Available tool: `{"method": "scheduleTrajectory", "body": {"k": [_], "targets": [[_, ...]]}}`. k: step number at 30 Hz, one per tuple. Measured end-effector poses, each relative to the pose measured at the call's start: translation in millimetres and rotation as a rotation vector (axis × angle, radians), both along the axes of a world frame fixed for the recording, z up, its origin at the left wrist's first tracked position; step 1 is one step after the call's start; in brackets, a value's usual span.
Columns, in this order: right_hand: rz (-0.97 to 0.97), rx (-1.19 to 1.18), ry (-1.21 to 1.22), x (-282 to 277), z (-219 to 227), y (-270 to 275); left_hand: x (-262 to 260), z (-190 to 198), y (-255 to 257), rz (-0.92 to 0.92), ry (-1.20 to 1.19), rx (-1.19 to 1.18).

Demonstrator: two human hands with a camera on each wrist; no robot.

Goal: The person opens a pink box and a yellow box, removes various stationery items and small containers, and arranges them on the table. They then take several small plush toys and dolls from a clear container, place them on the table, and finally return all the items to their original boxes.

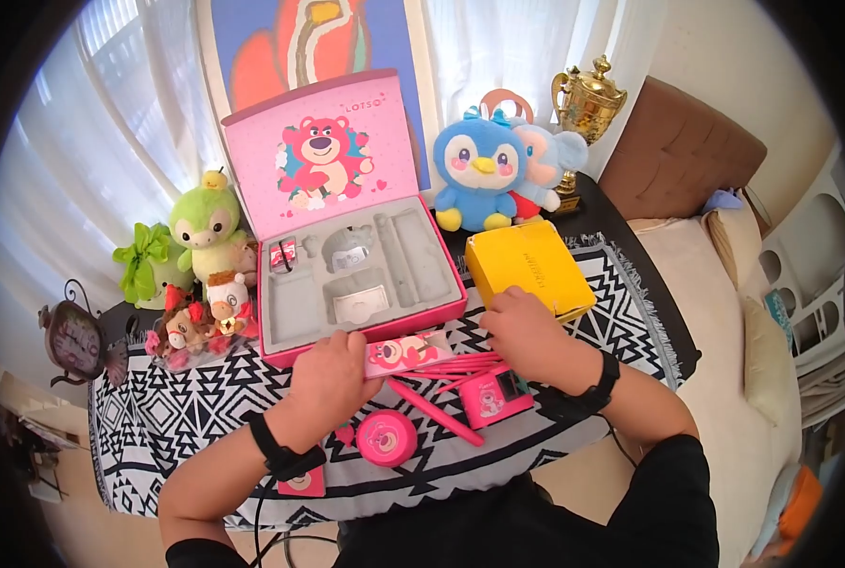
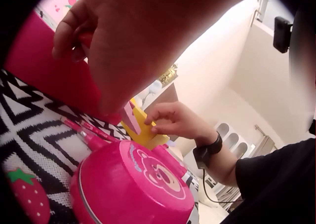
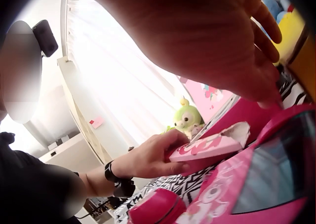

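Observation:
My left hand grips a slim pink cardboard box printed with a bear, thumb along its near side. In the right wrist view the slim box has its end flap standing open towards the right. My right hand hovers by the near edge of a yellow box, its fingers loosely bent and holding nothing. Between the hands lie several pink pencils. Closer to me are a thick pink pen, a round pink case and a pink block with a dark window.
Behind the hands stands a large pink gift box, lid raised, with a grey moulded insert. Plush toys sit at left, a blue plush penguin and gold trophy at back right. A pink card lies near the front edge.

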State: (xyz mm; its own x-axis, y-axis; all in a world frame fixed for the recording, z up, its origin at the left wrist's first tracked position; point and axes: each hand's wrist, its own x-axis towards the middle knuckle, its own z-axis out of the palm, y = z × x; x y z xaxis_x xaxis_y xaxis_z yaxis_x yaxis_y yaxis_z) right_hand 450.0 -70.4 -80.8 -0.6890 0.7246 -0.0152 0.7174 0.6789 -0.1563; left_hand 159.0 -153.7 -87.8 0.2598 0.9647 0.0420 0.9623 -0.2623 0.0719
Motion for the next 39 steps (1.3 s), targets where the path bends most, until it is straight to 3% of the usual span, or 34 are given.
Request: {"method": "scheduleTrajectory", "body": {"k": [5,7,10,11,13,19,22,25,30,39], "targets": [[-0.247,0.177,0.148,57.1,-8.4,4.5,23.9,8.7,-0.3,-0.092,0.084,0.024],[-0.501,0.318,0.146,82.5,-15.5,16.7,34.1,17.7,1.9,-0.141,0.046,-0.001],[-0.576,0.136,0.189,108.5,-20.5,29.2,59.4,19.2,12.5,-0.310,-0.271,0.014],[-0.586,0.138,0.192,111.5,-22.1,28.1,68.8,14.7,23.0,-0.321,-0.268,0.013],[-0.573,0.032,0.324,114.6,-24.3,26.4,87.8,3.5,53.4,-0.356,-0.416,0.058],[-0.457,0.390,0.393,111.5,-30.5,-8.5,127.4,-17.5,165.0,-0.347,-0.350,0.249],[-0.207,0.290,0.354,116.7,-35.2,-14.8,141.6,-19.1,198.2,-0.254,-0.258,-0.011],[-0.220,0.294,0.276,122.5,-39.6,-9.4,157.1,-10.1,206.4,-0.208,-0.171,-0.063],[-0.239,0.274,0.158,142.1,-33.9,13.7,172.0,-22.4,220.2,-0.206,-0.246,-0.040],[-0.177,0.183,0.253,163.4,-38.8,16.1,199.6,-29.6,243.4,-0.115,-0.406,-0.075]]}}
